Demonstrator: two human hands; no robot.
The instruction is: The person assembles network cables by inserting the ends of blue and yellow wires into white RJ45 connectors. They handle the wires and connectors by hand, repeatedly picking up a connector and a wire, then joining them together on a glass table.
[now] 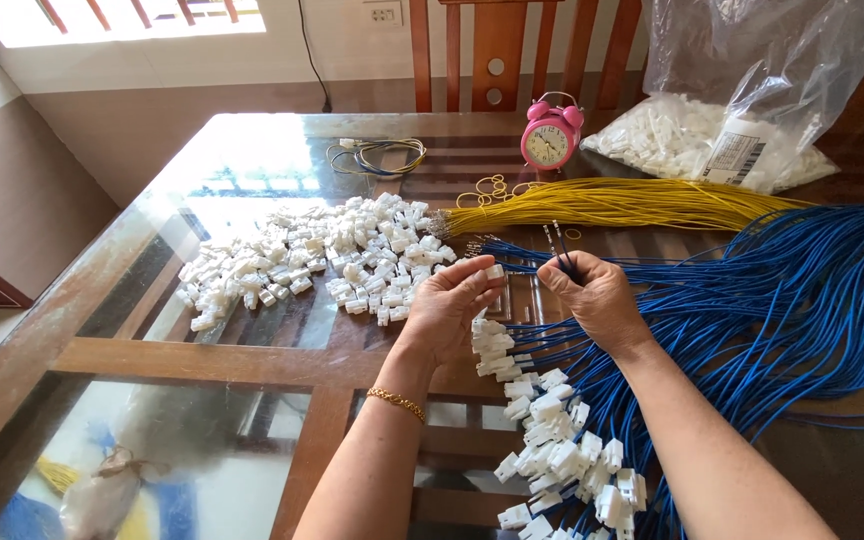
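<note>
1. Two bare hands are seen above a glass-topped wooden table (102, 300); one gold bracelet (397, 403) is worn on the left wrist
2. One small white connector housing (494, 271) is pinched between the fingertips of the left hand (449, 308), which are closed on it; it is held over the table's middle, just beside the other hand
3. Two blue wires (560, 248) with bare metal tips are gripped in the closed fingers of the right hand (592, 295), the tips pointing up and away, close to the housing but not seen to be touching it
4. One large bundle of blue wires (792, 290) is spread across the right side of the table; the strands are too many to be counted
5. One bundle of yellow wires (612, 204) is laid beyond it, with a few yellow rubber bands (492, 187) at its near end
6. One loose heap of white housings (322, 258) is piled to the left; a row of housings already fitted on blue wires (552, 440) is trailed beneath the hands
7. One clear plastic bag (752, 90) is stood at the far right, open at the top, and more white housings are held in it
8. One pink alarm clock (550, 134) and one small coil of mixed wires (377, 156) are placed at the far edge, before one wooden chair (497, 50)
</note>
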